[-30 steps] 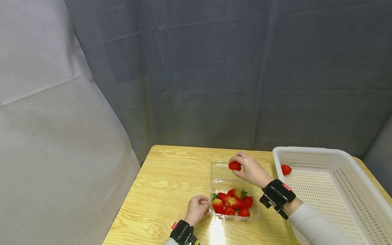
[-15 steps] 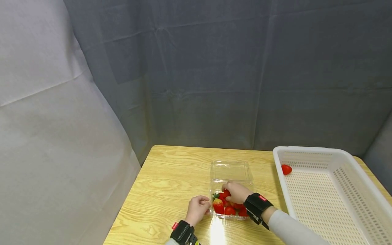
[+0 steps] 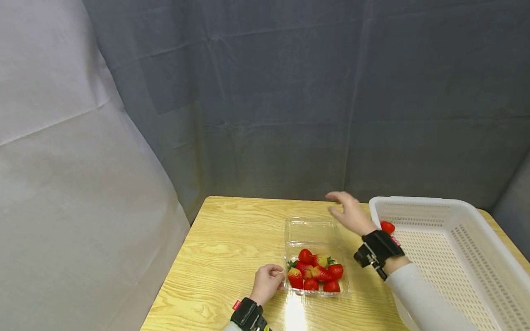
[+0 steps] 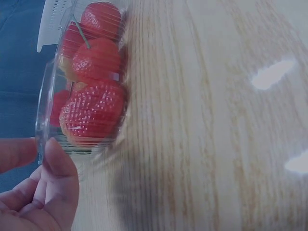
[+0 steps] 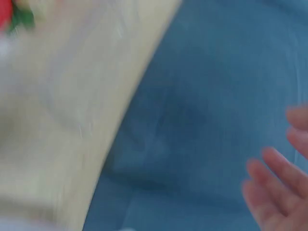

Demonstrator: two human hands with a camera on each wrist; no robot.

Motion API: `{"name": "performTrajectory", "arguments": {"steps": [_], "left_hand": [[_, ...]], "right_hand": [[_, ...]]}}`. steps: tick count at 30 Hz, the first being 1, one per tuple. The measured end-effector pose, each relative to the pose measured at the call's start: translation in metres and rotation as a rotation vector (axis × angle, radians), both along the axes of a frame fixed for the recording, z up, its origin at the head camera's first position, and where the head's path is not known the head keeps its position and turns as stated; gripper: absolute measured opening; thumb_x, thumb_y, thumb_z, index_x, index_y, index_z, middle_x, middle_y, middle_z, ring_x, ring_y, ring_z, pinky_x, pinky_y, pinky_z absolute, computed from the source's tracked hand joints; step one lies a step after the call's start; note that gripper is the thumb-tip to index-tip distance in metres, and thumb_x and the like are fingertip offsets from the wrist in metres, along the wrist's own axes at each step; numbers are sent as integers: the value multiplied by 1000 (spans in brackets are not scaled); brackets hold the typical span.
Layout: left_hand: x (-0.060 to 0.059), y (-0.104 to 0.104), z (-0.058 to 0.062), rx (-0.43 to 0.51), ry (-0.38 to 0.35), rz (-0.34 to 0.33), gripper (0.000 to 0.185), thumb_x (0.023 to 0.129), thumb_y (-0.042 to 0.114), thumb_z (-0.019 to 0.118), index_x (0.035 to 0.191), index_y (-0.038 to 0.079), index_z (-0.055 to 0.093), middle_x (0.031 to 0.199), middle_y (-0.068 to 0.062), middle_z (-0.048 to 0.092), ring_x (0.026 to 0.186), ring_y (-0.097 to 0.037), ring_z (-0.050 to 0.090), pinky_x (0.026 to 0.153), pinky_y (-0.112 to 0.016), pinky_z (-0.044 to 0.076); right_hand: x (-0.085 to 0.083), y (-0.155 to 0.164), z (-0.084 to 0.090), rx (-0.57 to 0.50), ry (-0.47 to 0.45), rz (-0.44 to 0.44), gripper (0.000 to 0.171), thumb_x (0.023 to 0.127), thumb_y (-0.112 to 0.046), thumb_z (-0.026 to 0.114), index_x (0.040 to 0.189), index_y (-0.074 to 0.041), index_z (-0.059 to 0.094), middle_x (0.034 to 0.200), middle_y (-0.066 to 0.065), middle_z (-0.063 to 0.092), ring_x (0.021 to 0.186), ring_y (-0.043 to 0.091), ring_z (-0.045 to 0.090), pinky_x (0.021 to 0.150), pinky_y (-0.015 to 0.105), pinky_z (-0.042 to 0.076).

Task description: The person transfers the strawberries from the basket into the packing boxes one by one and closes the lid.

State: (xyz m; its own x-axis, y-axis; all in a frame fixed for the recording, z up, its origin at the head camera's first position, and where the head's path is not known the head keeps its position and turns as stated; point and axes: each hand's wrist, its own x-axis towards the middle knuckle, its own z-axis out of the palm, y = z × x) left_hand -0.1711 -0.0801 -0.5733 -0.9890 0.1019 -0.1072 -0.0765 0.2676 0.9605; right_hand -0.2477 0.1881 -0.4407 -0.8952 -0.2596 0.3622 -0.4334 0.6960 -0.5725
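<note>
A clear plastic clamshell box (image 3: 347,290) lies with its lid (image 3: 312,230) folded back on the table, its base filled with several red strawberries (image 3: 320,273). At the box's left front edge, my left hand (image 3: 266,281) pinches the rim between thumb and finger; the left wrist view shows that rim (image 4: 44,113) between them, with strawberries (image 4: 94,113) behind the clear wall. My right hand (image 3: 351,214) is raised beyond the box, between the lid and the white basket, fingers spread and holding nothing. Blurred in its wrist view, the same hand (image 5: 281,185) has its fingers apart.
To the right stands a large white plastic basket (image 3: 488,234) with slotted walls. One strawberry (image 3: 387,227) lies inside at its far left corner. The wooden table (image 3: 219,257) ends at a grey cloth backdrop (image 3: 273,115).
My right hand has carried a strawberry down into the back left of the box, let go of it, and moved up and right towards the basket. My left hand stays at the rim.
</note>
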Motion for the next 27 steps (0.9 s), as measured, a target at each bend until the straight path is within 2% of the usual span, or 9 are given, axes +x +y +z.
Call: {"name": "performTrajectory", "arguments": {"steps": [3, 5, 7, 12, 16, 18, 20, 23, 27], "left_hand": [[1, -1, 0, 2, 8, 0, 14, 79, 2, 65, 90, -7, 63, 64, -3, 59, 48, -15, 58, 44, -24, 50], [1, -1, 1, -2, 6, 4, 14, 79, 2, 65, 90, -6, 63, 64, -3, 58, 48, -13, 58, 44, -23, 50], [1, -1, 2, -1, 8, 5, 13, 79, 2, 65, 90, -6, 63, 64, -3, 58, 49, -13, 58, 44, -25, 52], [2, -1, 3, 8, 0, 2, 14, 79, 0, 64, 90, -8, 62, 64, -3, 58, 50, -15, 59, 46, -27, 53], [4, -1, 6, 19, -9, 3, 13, 79, -1, 63, 90, -9, 62, 64, -3, 57, 50, -15, 59, 47, -28, 54], [6, 0, 7, 27, -20, 3, 14, 79, -1, 63, 91, -9, 62, 65, -3, 57, 51, -14, 59, 48, -29, 55], [7, 0, 8, 28, -32, 4, 14, 80, 0, 63, 91, -9, 62, 65, -4, 57, 51, -14, 59, 48, -29, 55], [7, -2, 8, 20, -37, 7, 14, 80, 0, 64, 91, -8, 63, 65, -5, 57, 51, -13, 58, 48, -29, 55], [5, -3, 8, 11, -22, 10, 14, 80, 0, 63, 91, -8, 63, 64, -4, 57, 50, -13, 58, 47, -27, 54]], "right_hand": [[-10, 38, 10, -35, 73, -169, 37, 89, -4, 54, 124, 4, 48, 121, 27, 46, 108, 41, 45, 88, 53, 40], [-15, 62, 7, -24, 71, -247, 37, 89, -4, 52, 125, 4, 46, 123, 29, 42, 109, 44, 42, 87, 56, 38], [-17, 83, -2, 13, 42, -290, 38, 88, -4, 51, 124, 6, 44, 122, 33, 39, 107, 48, 40, 86, 59, 37], [-20, 123, -36, 111, -159, -303, 39, 88, -8, 46, 120, 13, 45, 116, 40, 41, 100, 54, 42, 81, 62, 39], [-18, 144, -73, 184, -276, -237, 40, 85, -6, 47, 118, 17, 46, 115, 41, 45, 97, 53, 48, 76, 55, 45], [-15, 150, -93, 224, -295, -186, 41, 82, -3, 52, 118, 17, 46, 114, 41, 46, 95, 52, 49, 73, 53, 46], [-12, 153, -110, 257, -267, -164, 43, 77, -1, 58, 115, 17, 48, 112, 41, 47, 94, 52, 49, 75, 55, 47], [-8, 152, -126, 252, -255, -200, 43, 76, -4, 63, 113, 13, 51, 111, 40, 44, 94, 53, 48, 75, 58, 46], [-5, 149, -133, 233, -280, -281, 40, 77, -6, 64, 112, 8, 50, 110, 40, 37, 91, 54, 48, 73, 60, 45]]}}
